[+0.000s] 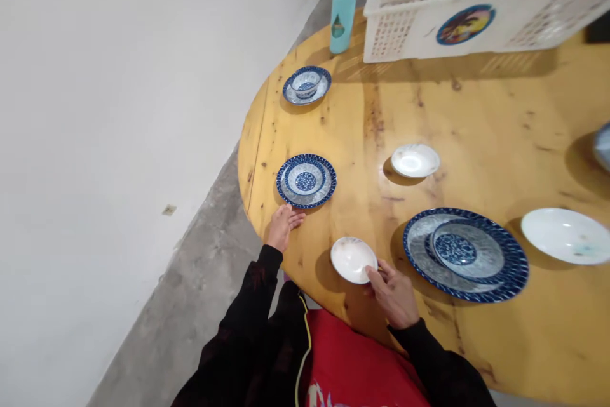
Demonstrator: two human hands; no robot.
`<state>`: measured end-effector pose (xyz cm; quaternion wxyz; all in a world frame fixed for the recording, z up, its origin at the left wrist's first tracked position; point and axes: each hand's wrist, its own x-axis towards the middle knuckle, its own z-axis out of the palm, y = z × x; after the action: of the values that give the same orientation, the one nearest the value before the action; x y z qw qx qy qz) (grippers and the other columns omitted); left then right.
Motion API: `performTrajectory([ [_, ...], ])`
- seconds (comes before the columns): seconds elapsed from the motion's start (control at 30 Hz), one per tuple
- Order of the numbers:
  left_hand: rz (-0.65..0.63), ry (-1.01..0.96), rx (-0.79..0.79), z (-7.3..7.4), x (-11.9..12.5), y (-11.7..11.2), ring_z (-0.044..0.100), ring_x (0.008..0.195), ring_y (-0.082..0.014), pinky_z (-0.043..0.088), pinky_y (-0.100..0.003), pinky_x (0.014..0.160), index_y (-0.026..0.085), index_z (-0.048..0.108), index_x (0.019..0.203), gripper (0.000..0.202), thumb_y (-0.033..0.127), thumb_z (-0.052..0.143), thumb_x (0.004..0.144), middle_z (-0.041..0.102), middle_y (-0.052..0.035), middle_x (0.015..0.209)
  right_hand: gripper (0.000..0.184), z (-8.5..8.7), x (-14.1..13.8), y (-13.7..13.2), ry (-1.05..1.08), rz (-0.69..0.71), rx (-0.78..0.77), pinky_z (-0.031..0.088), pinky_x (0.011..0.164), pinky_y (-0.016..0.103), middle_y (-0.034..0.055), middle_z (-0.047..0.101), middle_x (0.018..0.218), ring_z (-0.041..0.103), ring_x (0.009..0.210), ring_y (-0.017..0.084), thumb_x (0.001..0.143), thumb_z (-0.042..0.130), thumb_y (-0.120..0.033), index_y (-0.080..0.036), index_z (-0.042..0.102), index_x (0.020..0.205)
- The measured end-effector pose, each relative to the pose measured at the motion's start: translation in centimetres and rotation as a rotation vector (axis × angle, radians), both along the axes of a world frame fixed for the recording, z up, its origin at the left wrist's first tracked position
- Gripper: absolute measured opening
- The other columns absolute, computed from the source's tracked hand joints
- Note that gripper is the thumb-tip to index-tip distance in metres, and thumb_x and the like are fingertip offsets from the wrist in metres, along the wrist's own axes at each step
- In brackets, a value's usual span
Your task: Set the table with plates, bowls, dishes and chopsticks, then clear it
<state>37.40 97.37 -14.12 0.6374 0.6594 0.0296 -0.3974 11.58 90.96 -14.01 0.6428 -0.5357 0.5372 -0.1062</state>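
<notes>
My left hand [284,227] lies flat on the wooden table [372,121], just below the blue-and-white patterned plate [305,181] and nearly touching its rim. My right hand [393,293] grips the edge of a small white dish [352,260]. To its right sits a large blue-patterned plate [495,273] with a smaller matching plate [467,248] on it. Farther up are a plain white saucer [415,160] and a white plate [565,235]. A blue-rimmed saucer [290,93] holds a small patterned bowl [305,83].
A teal bottle [344,7] and a white perforated plastic crate [457,20] stand at the far table edge. A white wall [119,108] and concrete floor [204,273] lie left of the table. A red cloth [352,362] covers my front. A bluish object [603,146] is cut off at the right.
</notes>
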Motion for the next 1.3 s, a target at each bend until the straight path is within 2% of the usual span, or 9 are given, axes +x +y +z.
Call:
performTrajectory([
  [0.23, -0.186, -0.011, 0.093, -1.2, 5.0, -2.0, 0.076, 0.071, -0.0212, 0.060, -0.028, 0.065, 0.014, 0.055, 0.089, 0.030, 0.042, 0.068, 0.089, 0.071, -0.0082, 0.073, 0.047, 0.1, 2.3, 0.9, 0.044, -0.201, -0.064, 0.046, 0.044, 0.029, 0.0011, 0.064, 0.051, 0.059, 0.042, 0.020, 0.068, 0.058, -0.058, -0.017, 0.065, 0.090],
  [0.5, -0.340, -0.033, 0.097, -1.8, 9.1, -2.9, 0.073, 0.063, -0.0162, 0.060, -0.024, 0.060, 0.014, 0.057, 0.082, 0.021, 0.033, 0.062, 0.089, 0.070, -0.0056, 0.069, 0.042, 0.6, 7.0, 3.6, 0.075, -0.461, -0.115, 0.045, 0.043, 0.028, -0.0010, 0.060, 0.047, 0.057, 0.040, 0.018, 0.069, 0.059, -0.054, -0.016, 0.064, 0.089],
  [0.7, -0.439, -0.022, 0.068, -2.2, 12.0, -3.5, 0.072, 0.065, -0.0169, 0.064, -0.028, 0.064, 0.013, 0.059, 0.082, 0.020, 0.032, 0.063, 0.089, 0.068, -0.0047, 0.070, 0.041, 0.2, 10.9, 5.4, 0.115, -0.572, -0.117, 0.045, 0.040, 0.028, -0.0016, 0.058, 0.046, 0.058, 0.039, 0.019, 0.066, 0.062, -0.051, -0.016, 0.066, 0.085],
  [0.9, -0.460, -0.011, 0.064, -2.8, 13.3, -4.2, 0.073, 0.066, -0.0176, 0.064, -0.029, 0.067, 0.013, 0.058, 0.083, 0.019, 0.031, 0.062, 0.090, 0.069, -0.0056, 0.072, 0.047, 0.3, 13.7, 6.4, 0.095, -0.636, -0.041, 0.047, 0.038, 0.029, -0.0016, 0.060, 0.046, 0.058, 0.037, 0.020, 0.061, 0.065, -0.053, -0.015, 0.066, 0.089],
  [1.1, -0.501, 0.010, 0.055, -2.7, 13.9, -4.4, 0.077, 0.071, -0.0218, 0.063, -0.029, 0.066, 0.014, 0.058, 0.085, 0.024, 0.036, 0.067, 0.090, 0.070, -0.0063, 0.073, 0.043, -0.2, 14.2, 6.2, 0.097, -0.668, -0.055, 0.047, 0.038, 0.029, -0.0018, 0.059, 0.045, 0.057, 0.037, 0.020, 0.060, 0.067, -0.051, -0.016, 0.065, 0.084],
  [1.3, -0.534, -0.017, 0.062, -2.6, 13.9, -4.5, 0.075, 0.064, -0.0191, 0.061, -0.025, 0.059, 0.013, 0.059, 0.086, 0.025, 0.037, 0.067, 0.090, 0.069, -0.0046, 0.069, 0.043, -0.9, 14.6, 6.3, 0.094, -0.658, -0.086, 0.046, 0.037, 0.028, -0.0018, 0.058, 0.044, 0.057, 0.037, 0.020, 0.062, 0.066, -0.051, -0.015, 0.066, 0.086],
])
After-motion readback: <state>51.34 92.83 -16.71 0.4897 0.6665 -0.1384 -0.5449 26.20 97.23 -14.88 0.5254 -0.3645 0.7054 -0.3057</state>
